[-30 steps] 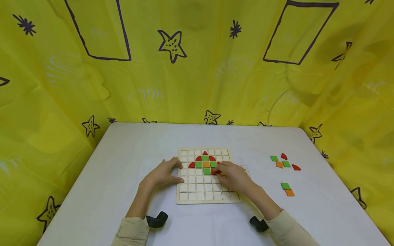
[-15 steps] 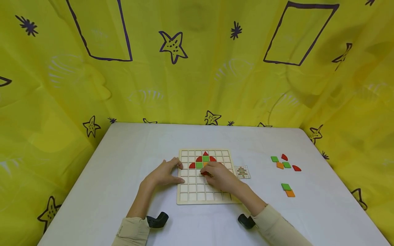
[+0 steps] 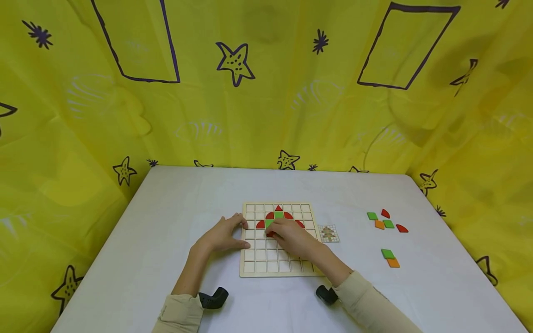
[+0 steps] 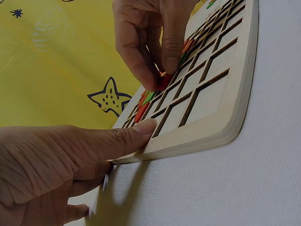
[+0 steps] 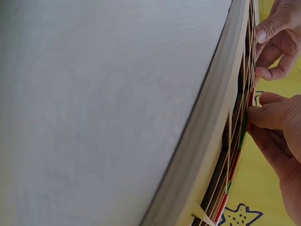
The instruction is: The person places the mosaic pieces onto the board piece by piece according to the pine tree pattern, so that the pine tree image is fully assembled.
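The red tile (image 4: 164, 83), pinched by the right hand (image 3: 293, 237) at the board (image 3: 283, 274), is probably light, stiff and a little slippery, best held by its edges, while the left hand (image 3: 220, 235), thumb and fingers spread, rests on the board's left edge.

Square grid lines crossed the pale wooden board (image 3: 283, 274), its laid pieces (image 3: 279, 215) red and green, the pinched piece (image 4: 164, 82) red. Loose tiles (image 3: 388, 224) were green, orange and red; the card (image 3: 335, 238) bore a brownish tree (image 3: 328, 232) over a grid. Dark-outlined stars (image 3: 236, 64) patterned the yellow curtain (image 3: 266, 115); the tabletop (image 3: 187, 185) was white and shirt sleeves (image 3: 181, 310) beige.
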The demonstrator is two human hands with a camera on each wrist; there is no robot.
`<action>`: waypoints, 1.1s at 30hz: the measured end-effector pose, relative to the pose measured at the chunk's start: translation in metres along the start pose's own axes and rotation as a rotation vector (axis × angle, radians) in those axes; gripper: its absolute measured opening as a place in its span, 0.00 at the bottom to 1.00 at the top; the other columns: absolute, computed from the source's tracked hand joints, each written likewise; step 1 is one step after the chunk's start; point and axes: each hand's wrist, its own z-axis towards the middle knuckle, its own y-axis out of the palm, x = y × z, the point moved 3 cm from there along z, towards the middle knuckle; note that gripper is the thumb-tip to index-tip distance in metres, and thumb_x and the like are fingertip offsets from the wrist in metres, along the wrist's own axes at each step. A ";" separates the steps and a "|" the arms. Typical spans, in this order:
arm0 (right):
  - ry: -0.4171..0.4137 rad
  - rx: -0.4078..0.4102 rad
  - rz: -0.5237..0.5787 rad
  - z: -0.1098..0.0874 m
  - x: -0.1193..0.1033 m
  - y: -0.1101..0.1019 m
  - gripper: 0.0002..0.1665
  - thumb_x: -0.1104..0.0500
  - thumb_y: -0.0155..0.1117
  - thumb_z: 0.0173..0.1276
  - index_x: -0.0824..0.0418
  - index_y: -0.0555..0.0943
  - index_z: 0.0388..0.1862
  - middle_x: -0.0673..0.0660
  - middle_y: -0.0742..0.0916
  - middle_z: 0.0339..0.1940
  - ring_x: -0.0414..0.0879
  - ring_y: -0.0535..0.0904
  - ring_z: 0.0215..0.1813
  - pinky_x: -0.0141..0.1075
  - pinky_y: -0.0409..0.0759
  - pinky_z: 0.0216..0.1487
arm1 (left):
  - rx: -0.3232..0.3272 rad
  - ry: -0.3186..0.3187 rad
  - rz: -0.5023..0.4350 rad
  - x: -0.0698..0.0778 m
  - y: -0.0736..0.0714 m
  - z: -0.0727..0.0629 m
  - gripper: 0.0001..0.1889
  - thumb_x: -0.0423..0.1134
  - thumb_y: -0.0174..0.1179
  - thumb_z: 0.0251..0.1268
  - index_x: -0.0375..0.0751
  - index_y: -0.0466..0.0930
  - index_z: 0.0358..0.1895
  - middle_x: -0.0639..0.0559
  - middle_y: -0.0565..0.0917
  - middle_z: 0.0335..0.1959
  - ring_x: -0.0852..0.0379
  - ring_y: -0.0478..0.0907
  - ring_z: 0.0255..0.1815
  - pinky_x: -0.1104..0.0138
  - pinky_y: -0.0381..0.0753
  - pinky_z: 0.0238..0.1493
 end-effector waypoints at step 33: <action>0.060 0.121 -0.112 -0.064 0.025 -0.024 0.09 0.66 0.70 0.68 0.60 0.88 0.47 0.52 0.89 0.45 0.48 0.85 0.50 0.43 0.87 0.52 | 0.007 -0.012 0.012 0.000 0.003 0.001 0.22 0.39 0.79 0.54 0.46 0.74 0.44 0.45 0.80 0.60 0.45 0.73 0.69 0.41 0.45 0.81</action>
